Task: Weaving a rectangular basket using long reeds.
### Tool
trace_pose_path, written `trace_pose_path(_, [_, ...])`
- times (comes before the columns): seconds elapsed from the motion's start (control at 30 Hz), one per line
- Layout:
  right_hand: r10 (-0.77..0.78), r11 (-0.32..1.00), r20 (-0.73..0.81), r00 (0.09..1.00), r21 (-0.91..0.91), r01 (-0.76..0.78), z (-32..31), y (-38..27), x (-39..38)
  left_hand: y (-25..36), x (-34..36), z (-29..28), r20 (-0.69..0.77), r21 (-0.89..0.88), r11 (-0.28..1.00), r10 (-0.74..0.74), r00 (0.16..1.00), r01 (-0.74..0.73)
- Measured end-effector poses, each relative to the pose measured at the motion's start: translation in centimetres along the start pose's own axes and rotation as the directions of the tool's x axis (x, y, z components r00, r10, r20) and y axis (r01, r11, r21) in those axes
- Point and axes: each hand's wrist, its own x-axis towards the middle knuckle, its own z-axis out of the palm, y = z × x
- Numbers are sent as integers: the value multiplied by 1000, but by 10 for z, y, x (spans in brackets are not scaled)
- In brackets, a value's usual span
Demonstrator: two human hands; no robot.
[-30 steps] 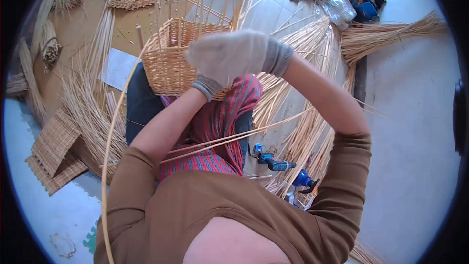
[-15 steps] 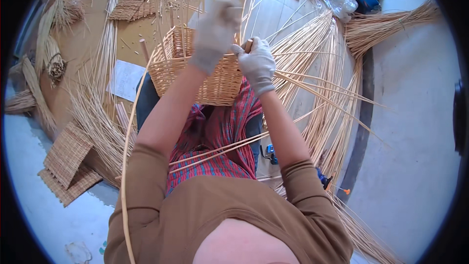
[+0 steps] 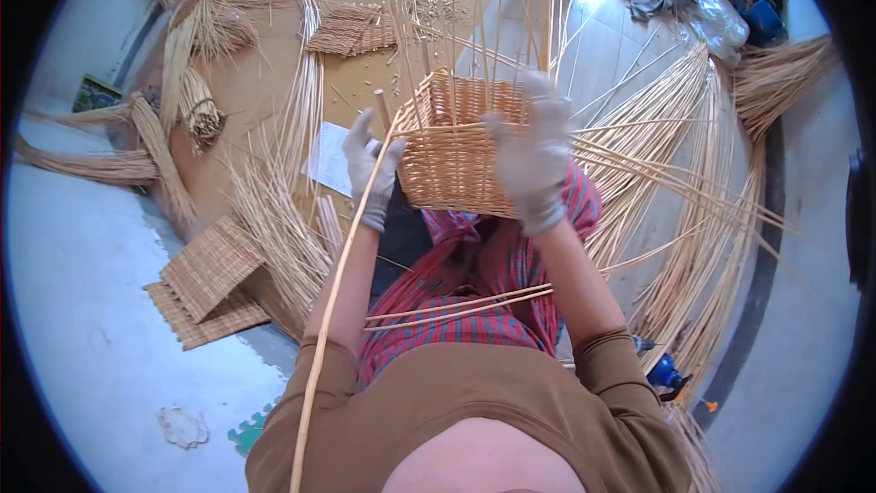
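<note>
A rectangular basket of woven pale cane sits in front of my knees, tall upright stakes rising from its rim. My left hand, in a pale glove, is at the basket's left corner with thumb and fingers apart. Beside it a wooden peg sticks up, and a long cane strand runs past the hand down over my left arm. My right hand, gloved too, is before the basket's right end. Motion smears its fingers, so its grip is unclear. Several loose strands trail rightward from that end.
Bundles of cane fan over the floor at the right, more at the left. Flat woven panels lie at left. A paper sheet is beside the basket. A blue tool lies by my right elbow.
My left hand has come from above the basket's right part to its left corner. My right hand has let go of the peg at the right corner. The view has shifted left.
</note>
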Motion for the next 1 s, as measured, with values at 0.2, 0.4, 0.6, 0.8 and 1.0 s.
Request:
trace_pose_path(0.2, [-658, 723, 522, 543, 639, 261, 44, -129, -18, -37, 35, -6, 517, -353, 871, -123, 847, 342])
trace_pose_path(0.4, [413, 459, 105, 905, 834, -306, 52, 8, -1, -47, 40, -5, 566, -400, 781, -201, 799, 480])
trace_pose_path(0.6, [609, 130, 391, 691, 809, -573, 43, 50, -39, -46, 12, 3, 350, -519, 792, -147, 925, 322])
trace_pose_path(0.8, [580, 128, 448, 680, 775, -620, 34, 66, -37, 39, 26, -24, 305, -44, 998, -25, 952, 40])
trace_pose_path(1.0, [560, 426, 330, 760, 672, -606, 45, 47, -31, 35, 54, 11, 636, 311, 943, -302, 710, 122])
